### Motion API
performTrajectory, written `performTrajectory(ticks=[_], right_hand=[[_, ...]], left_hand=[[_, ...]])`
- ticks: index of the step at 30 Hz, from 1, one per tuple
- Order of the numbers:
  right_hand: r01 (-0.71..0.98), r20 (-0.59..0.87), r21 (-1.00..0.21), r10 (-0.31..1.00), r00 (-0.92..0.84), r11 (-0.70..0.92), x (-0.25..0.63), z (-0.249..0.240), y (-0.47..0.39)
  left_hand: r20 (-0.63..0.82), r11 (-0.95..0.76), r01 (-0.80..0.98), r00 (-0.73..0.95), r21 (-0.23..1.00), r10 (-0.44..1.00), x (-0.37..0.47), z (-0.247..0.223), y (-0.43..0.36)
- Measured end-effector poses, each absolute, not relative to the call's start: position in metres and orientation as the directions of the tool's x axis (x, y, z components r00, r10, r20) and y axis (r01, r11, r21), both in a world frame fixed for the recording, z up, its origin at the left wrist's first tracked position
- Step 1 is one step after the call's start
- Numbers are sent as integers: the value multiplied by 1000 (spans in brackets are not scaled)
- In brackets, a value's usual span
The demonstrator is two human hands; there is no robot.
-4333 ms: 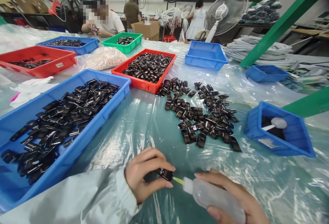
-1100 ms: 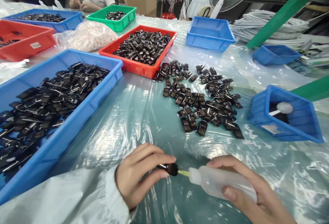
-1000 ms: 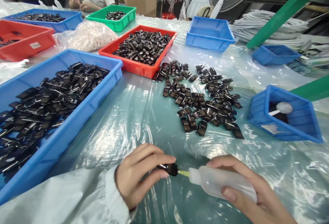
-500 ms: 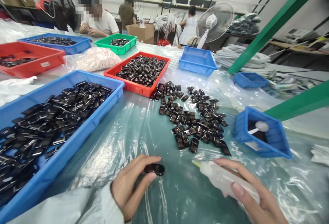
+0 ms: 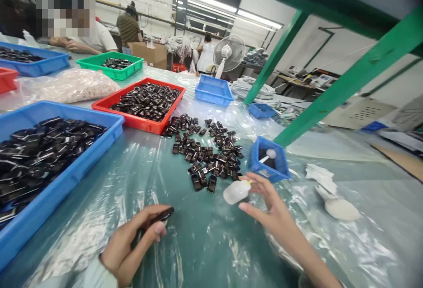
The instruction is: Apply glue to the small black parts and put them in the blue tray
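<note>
Near the bottom, my left hand (image 5: 132, 239) pinches a glossy black part (image 5: 161, 215) between thumb and fingers, the part tilted with its far end sticking out. A translucent white squeeze bottle (image 5: 235, 192) with a yellowish tip lies on the green plastic-covered table (image 5: 205, 244). Just right of the bottle is my right hand (image 5: 264, 200), its thumb and fingers spread apart; the fingertips are beside the tip, and the thumb is off the bottle. Beyond them a loose pile of black parts (image 5: 211, 155) is spread over the table.
At left stands a large blue tray (image 5: 95, 158) of black parts, with a red tray (image 5: 139, 122) behind it. A small blue bin (image 5: 282, 164) holding a scoop is beyond my right hand. Green posts (image 5: 330, 98) rise at right. A person (image 5: 92, 36) sits across the table.
The view has turned right. The bottle, earlier in my right hand with its tip pointing left, now lies with its tip to the right, and that hand's fingers have spread. My left hand still holds the part.
</note>
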State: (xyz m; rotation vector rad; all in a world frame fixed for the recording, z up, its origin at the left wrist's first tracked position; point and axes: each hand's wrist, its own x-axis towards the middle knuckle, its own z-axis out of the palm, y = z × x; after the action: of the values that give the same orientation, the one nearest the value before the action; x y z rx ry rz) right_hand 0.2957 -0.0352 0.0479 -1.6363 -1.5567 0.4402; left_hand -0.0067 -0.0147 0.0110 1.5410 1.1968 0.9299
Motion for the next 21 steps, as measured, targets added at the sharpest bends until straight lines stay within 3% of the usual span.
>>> performTrajectory(ticks=[4,6,12,21], right_hand=[[769,505,-623,825,252,146,312,61,-45],[799,567,-557,807,167,227,296,60,-52],[722,404,-421,826,-393,550,198,41,-51],[685,257,-304,749,-610,662,163,31,-8]], left_hand=[[51,-54,72,35,996,998,-5,15,-6],[49,-49,21,-41,999,998,-3,17,-3],[71,-71,-14,6,997,997,0,10,-4],[113,-128,72,186,989,976,1,4,-12]])
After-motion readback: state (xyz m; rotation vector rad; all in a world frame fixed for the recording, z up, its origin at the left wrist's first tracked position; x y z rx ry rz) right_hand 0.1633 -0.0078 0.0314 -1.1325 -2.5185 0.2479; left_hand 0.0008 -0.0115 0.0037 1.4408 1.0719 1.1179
